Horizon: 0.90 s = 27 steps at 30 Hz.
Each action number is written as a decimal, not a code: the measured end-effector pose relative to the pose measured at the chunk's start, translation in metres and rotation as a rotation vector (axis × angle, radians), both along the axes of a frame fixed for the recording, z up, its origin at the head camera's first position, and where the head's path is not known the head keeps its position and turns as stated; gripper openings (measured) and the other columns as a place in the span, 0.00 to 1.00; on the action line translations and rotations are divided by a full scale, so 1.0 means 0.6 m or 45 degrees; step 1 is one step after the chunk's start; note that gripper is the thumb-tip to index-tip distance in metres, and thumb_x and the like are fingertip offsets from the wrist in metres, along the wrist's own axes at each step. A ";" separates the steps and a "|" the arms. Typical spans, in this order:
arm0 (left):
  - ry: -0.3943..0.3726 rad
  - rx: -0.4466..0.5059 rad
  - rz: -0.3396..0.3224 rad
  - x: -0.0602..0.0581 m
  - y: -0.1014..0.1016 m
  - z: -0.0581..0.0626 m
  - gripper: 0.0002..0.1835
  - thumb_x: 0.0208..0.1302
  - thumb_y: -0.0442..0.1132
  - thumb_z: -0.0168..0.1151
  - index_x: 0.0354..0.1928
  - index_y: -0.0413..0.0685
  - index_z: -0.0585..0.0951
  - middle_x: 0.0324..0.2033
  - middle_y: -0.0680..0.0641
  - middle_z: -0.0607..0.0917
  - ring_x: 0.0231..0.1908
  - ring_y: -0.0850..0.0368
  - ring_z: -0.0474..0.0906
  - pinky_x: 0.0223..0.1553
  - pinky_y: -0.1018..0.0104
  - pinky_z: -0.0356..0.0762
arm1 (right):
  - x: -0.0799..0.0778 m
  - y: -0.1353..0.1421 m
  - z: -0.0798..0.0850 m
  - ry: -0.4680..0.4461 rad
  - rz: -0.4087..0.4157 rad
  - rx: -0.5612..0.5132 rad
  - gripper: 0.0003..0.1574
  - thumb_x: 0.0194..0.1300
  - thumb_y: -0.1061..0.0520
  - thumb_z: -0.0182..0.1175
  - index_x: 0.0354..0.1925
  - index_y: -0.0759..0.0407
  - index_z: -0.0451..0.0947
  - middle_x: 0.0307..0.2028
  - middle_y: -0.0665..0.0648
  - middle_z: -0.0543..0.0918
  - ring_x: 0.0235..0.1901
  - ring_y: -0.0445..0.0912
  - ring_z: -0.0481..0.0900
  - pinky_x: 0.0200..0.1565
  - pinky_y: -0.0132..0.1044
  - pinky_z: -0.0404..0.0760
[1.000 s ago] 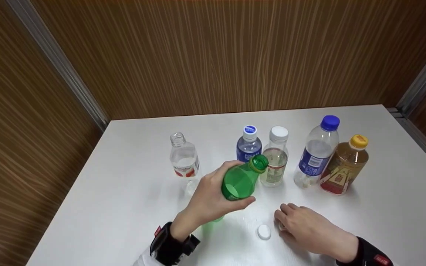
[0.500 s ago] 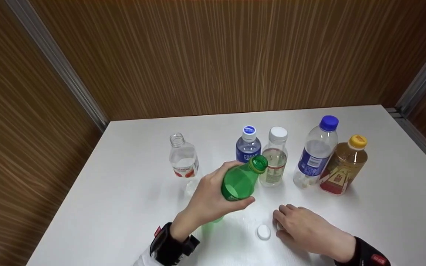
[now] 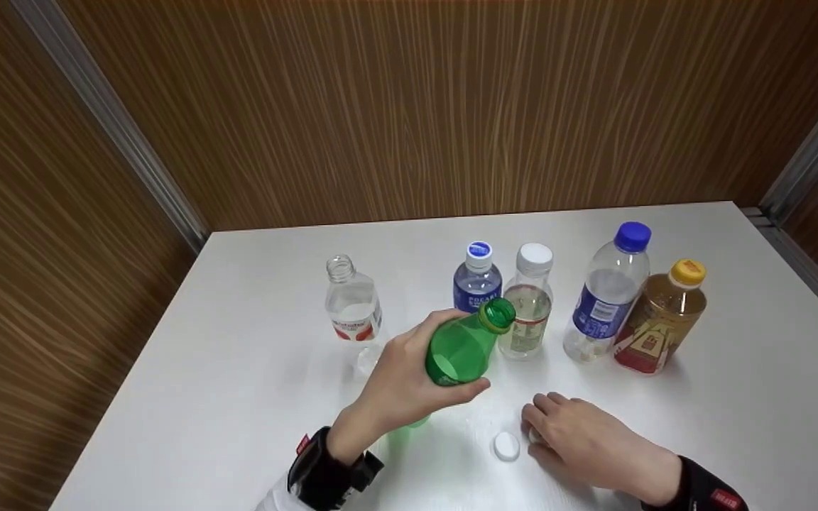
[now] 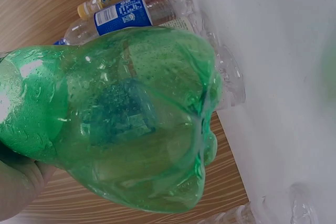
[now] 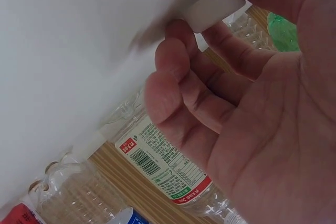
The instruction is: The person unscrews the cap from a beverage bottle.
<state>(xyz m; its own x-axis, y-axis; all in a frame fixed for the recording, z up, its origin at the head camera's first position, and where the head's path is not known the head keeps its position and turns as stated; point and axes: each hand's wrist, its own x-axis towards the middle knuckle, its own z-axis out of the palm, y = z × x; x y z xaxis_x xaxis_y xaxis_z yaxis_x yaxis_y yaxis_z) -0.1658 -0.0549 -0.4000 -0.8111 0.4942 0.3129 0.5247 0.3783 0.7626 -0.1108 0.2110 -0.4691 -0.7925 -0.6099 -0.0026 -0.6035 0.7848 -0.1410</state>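
Observation:
In the head view my left hand (image 3: 405, 380) grips a green plastic bottle (image 3: 462, 348) round its body. The bottle is uncapped and tilted, its mouth pointing up and to the right. Droplets show on its wall in the left wrist view, where its lobed base (image 4: 194, 124) faces right. Low over the table, my right hand (image 3: 590, 440) pinches a white bottle cap (image 5: 218, 8) between thumb and fingers; the hand mostly hides this cap from the head camera. A second white cap (image 3: 507, 446) lies on the table just left of that hand.
An uncapped clear bottle (image 3: 354, 305) stands left on the white table (image 3: 238, 369). Behind and right are a blue-labelled bottle (image 3: 478, 280), a white-capped bottle (image 3: 528, 305), a blue-capped bottle (image 3: 604, 305) and a yellow-capped brown-tinted bottle (image 3: 661, 319). Wood-grain panels (image 3: 409, 106) wall the back and sides.
My right hand has slid slightly left, closer to the cap lying on the table. The left hand and the green bottle have stayed in place.

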 end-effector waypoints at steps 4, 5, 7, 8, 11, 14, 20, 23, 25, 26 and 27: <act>-0.003 0.000 0.001 0.000 0.000 0.000 0.40 0.55 0.53 0.80 0.69 0.57 0.74 0.56 0.52 0.88 0.50 0.57 0.87 0.50 0.66 0.86 | 0.000 -0.001 -0.001 0.006 -0.007 -0.009 0.11 0.66 0.53 0.70 0.41 0.52 0.76 0.32 0.46 0.74 0.33 0.43 0.73 0.32 0.38 0.76; -0.005 0.000 0.000 0.000 0.000 0.000 0.40 0.55 0.53 0.80 0.69 0.57 0.74 0.56 0.52 0.88 0.50 0.57 0.87 0.50 0.66 0.86 | 0.000 -0.001 -0.001 0.004 -0.009 -0.009 0.11 0.66 0.53 0.70 0.41 0.51 0.76 0.32 0.46 0.74 0.34 0.43 0.73 0.32 0.38 0.76; -0.008 0.000 0.001 -0.001 0.000 -0.001 0.40 0.55 0.53 0.80 0.69 0.57 0.74 0.56 0.52 0.88 0.50 0.57 0.87 0.50 0.66 0.85 | 0.000 -0.001 0.000 -0.003 -0.013 -0.006 0.11 0.66 0.53 0.70 0.42 0.51 0.76 0.33 0.46 0.74 0.34 0.43 0.73 0.32 0.38 0.76; -0.011 -0.001 0.001 -0.001 0.000 -0.001 0.40 0.55 0.53 0.80 0.69 0.57 0.74 0.56 0.52 0.88 0.50 0.57 0.87 0.50 0.66 0.85 | 0.000 -0.002 0.001 -0.007 -0.015 -0.003 0.11 0.66 0.53 0.70 0.42 0.51 0.76 0.33 0.47 0.74 0.34 0.43 0.73 0.33 0.38 0.76; -0.015 -0.002 0.002 -0.001 0.000 -0.001 0.40 0.56 0.54 0.80 0.69 0.57 0.74 0.56 0.52 0.88 0.50 0.57 0.87 0.50 0.66 0.86 | 0.000 -0.002 0.004 -0.022 -0.021 0.008 0.13 0.66 0.52 0.70 0.43 0.52 0.77 0.34 0.47 0.75 0.34 0.42 0.72 0.34 0.39 0.77; -0.015 -0.004 0.006 0.000 0.000 0.000 0.40 0.55 0.54 0.80 0.69 0.57 0.74 0.56 0.51 0.88 0.50 0.57 0.87 0.50 0.66 0.85 | -0.001 0.000 0.011 -0.023 -0.025 0.017 0.15 0.67 0.50 0.70 0.46 0.52 0.77 0.37 0.48 0.77 0.36 0.43 0.74 0.36 0.40 0.80; -0.013 -0.007 0.006 0.000 0.001 -0.001 0.40 0.55 0.53 0.80 0.69 0.57 0.74 0.56 0.51 0.88 0.50 0.56 0.87 0.50 0.67 0.85 | -0.002 0.008 0.036 0.046 -0.071 -0.002 0.21 0.70 0.45 0.68 0.55 0.54 0.78 0.44 0.50 0.80 0.42 0.45 0.79 0.44 0.46 0.86; -0.014 -0.011 -0.002 0.000 0.001 -0.001 0.40 0.56 0.53 0.80 0.69 0.56 0.73 0.56 0.51 0.88 0.50 0.55 0.87 0.49 0.67 0.86 | -0.001 0.011 0.050 0.111 -0.124 -0.046 0.25 0.71 0.42 0.66 0.57 0.54 0.78 0.45 0.50 0.81 0.43 0.46 0.80 0.45 0.47 0.87; -0.014 -0.009 -0.007 0.000 0.001 -0.001 0.40 0.56 0.53 0.80 0.69 0.56 0.73 0.57 0.50 0.88 0.50 0.55 0.87 0.49 0.67 0.86 | 0.000 0.012 0.060 0.158 -0.166 -0.077 0.26 0.72 0.40 0.66 0.59 0.54 0.78 0.46 0.49 0.81 0.44 0.45 0.80 0.46 0.46 0.87; -0.016 -0.009 -0.008 0.000 0.001 -0.001 0.40 0.56 0.53 0.80 0.69 0.56 0.73 0.57 0.50 0.88 0.50 0.55 0.87 0.49 0.67 0.86 | 0.001 0.012 0.065 0.176 -0.191 -0.093 0.26 0.72 0.40 0.66 0.59 0.54 0.78 0.47 0.49 0.81 0.45 0.44 0.80 0.46 0.46 0.87; -0.018 -0.010 -0.009 0.000 0.001 -0.002 0.40 0.56 0.53 0.79 0.69 0.56 0.73 0.57 0.50 0.88 0.50 0.55 0.87 0.50 0.67 0.86 | 0.002 0.012 0.070 0.191 -0.215 -0.109 0.27 0.71 0.40 0.66 0.59 0.54 0.79 0.47 0.50 0.82 0.45 0.44 0.80 0.47 0.46 0.87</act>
